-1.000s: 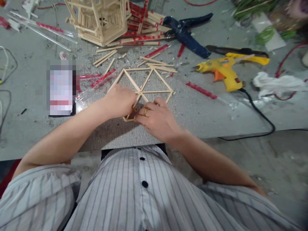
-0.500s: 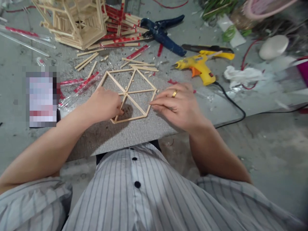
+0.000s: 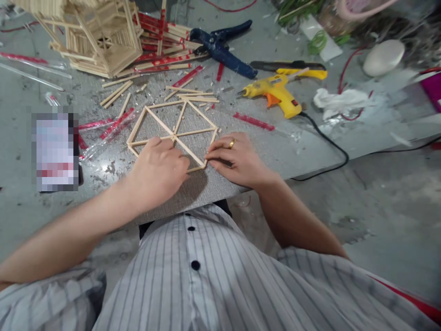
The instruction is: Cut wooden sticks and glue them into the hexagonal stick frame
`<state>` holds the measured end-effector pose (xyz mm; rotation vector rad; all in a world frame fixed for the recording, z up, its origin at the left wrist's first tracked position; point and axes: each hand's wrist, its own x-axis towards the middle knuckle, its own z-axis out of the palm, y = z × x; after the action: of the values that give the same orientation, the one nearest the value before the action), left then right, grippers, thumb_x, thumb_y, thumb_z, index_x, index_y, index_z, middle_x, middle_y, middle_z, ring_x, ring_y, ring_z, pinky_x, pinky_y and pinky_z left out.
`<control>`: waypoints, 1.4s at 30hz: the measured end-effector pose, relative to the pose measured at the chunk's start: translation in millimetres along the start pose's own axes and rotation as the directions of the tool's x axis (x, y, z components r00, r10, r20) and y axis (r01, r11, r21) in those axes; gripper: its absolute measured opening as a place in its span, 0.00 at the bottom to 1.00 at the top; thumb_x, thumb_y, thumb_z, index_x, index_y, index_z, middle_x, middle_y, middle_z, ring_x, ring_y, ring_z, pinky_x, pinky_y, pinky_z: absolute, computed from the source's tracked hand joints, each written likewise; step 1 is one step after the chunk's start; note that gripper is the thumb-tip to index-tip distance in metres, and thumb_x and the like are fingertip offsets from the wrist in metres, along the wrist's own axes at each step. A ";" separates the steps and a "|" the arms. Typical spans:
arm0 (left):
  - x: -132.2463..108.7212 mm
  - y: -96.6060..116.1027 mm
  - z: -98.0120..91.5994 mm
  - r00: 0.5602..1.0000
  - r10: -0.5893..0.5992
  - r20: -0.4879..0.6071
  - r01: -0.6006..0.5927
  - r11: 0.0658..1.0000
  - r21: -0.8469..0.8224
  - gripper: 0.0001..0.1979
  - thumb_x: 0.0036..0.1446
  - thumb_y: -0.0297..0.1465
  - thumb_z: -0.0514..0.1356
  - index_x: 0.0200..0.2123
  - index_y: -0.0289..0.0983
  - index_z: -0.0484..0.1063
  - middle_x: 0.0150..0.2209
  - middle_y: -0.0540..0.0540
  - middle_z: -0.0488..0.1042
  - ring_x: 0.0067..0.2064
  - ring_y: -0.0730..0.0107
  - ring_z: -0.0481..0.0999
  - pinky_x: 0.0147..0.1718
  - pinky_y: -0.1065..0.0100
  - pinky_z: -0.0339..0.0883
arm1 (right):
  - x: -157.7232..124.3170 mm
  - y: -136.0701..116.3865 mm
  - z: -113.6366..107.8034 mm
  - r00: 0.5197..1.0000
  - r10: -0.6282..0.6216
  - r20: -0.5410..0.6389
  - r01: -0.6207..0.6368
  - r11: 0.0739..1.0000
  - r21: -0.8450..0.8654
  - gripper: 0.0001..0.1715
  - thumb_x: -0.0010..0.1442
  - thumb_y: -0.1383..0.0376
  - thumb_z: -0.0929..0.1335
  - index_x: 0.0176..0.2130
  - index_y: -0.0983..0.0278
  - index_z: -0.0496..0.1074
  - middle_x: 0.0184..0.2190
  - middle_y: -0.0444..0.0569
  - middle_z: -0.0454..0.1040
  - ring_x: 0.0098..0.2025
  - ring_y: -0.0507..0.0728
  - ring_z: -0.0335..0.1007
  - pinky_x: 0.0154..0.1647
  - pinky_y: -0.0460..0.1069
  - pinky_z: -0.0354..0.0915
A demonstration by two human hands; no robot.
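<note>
A six-sided frame of pale wooden sticks (image 3: 195, 132), with spokes meeting at its centre, lies flat on the grey table. My left hand (image 3: 161, 164) covers its lower left part, the fingers curled down and pressed together on the frame; their tips are hidden. At the lower right corner, my right hand (image 3: 234, 158), with a gold ring, pinches the frame's outer stick between thumb and fingers. Short loose sticks (image 3: 198, 98) lie just beyond the frame's far edge.
A yellow glue gun (image 3: 280, 95) with a black cord lies right of the frame, near a yellow-black utility knife (image 3: 303, 72). Farther back are dark blue cutters (image 3: 223, 48), red-wrapped chopsticks (image 3: 161, 39) and a stick-built model (image 3: 99, 41). A blurred phone (image 3: 57, 154) lies left.
My left hand has moved right and nearer along the frame, uncovering its left corner. My right hand has slid down its right side to the lower corner. The view has shifted slightly.
</note>
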<state>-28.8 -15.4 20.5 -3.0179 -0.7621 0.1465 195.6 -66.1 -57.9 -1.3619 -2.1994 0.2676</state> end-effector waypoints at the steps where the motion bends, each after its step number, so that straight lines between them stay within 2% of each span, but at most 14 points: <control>1: 0.3 3.3 3.9 0.999 0.023 -0.031 -0.023 1.000 0.009 0.10 0.58 0.30 0.60 0.24 0.36 0.74 0.24 0.45 0.75 0.37 0.56 0.76 0.36 0.60 0.63 | -0.3 0.7 1.1 1.000 -0.003 0.003 0.003 1.000 -0.007 0.12 0.64 0.62 0.65 0.38 0.59 0.79 0.40 0.49 0.80 0.46 0.59 0.72 0.51 0.58 0.60; 5: 2.1 8.9 20.8 0.986 0.049 -0.157 -0.041 0.998 0.051 0.12 0.58 0.24 0.58 0.22 0.36 0.72 0.23 0.46 0.74 0.35 0.57 0.76 0.36 0.59 0.64 | -0.1 3.5 4.3 0.999 -0.020 0.029 0.020 1.000 -0.015 0.13 0.66 0.61 0.65 0.40 0.59 0.79 0.42 0.50 0.79 0.48 0.60 0.71 0.52 0.58 0.59; 8: 3.5 9.5 28.3 0.982 0.042 -0.184 -0.033 0.998 0.053 0.12 0.57 0.23 0.58 0.22 0.36 0.72 0.22 0.47 0.73 0.34 0.58 0.75 0.36 0.59 0.64 | 0.5 5.8 5.4 0.999 -0.006 0.051 0.006 1.000 -0.001 0.14 0.66 0.60 0.65 0.40 0.59 0.80 0.42 0.50 0.79 0.49 0.60 0.70 0.53 0.58 0.59; 15: 5.8 11.9 26.1 0.990 0.005 -0.141 -0.002 1.000 0.022 0.13 0.57 0.22 0.57 0.21 0.37 0.72 0.20 0.46 0.72 0.32 0.59 0.73 0.34 0.58 0.63 | 1.9 6.2 5.2 0.999 -0.014 0.040 0.014 1.000 0.004 0.12 0.66 0.61 0.66 0.38 0.58 0.80 0.40 0.49 0.79 0.48 0.59 0.70 0.52 0.57 0.60; 23: 6.7 13.2 25.7 0.992 -0.017 -0.126 0.020 1.000 0.019 0.15 0.58 0.23 0.56 0.20 0.37 0.71 0.19 0.46 0.72 0.31 0.59 0.72 0.33 0.59 0.59 | 4.2 4.0 1.9 0.995 0.007 0.099 -0.007 1.000 -0.003 0.14 0.66 0.60 0.65 0.39 0.57 0.80 0.41 0.49 0.79 0.49 0.60 0.70 0.53 0.57 0.59; 31: 8.4 15.0 22.3 0.996 -0.022 -0.090 0.026 0.999 0.041 0.15 0.57 0.22 0.56 0.19 0.37 0.71 0.19 0.47 0.72 0.31 0.61 0.72 0.32 0.60 0.58 | 2.5 5.3 5.3 0.999 -0.026 0.038 0.026 1.000 0.001 0.13 0.66 0.61 0.66 0.37 0.58 0.80 0.40 0.49 0.79 0.48 0.59 0.70 0.52 0.56 0.60; 42: 9.4 15.4 18.1 0.998 -0.012 -0.061 0.014 0.999 0.033 0.16 0.57 0.20 0.55 0.19 0.37 0.70 0.18 0.46 0.70 0.30 0.61 0.72 0.32 0.60 0.57 | 2.3 6.2 6.0 0.999 -0.017 0.044 0.016 1.000 0.022 0.13 0.66 0.61 0.65 0.38 0.58 0.80 0.40 0.49 0.79 0.49 0.59 0.70 0.53 0.57 0.60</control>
<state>-15.1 -24.4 1.0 -2.9702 -0.7665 0.0662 196.4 -60.5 -64.8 -1.3378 -2.2368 0.3172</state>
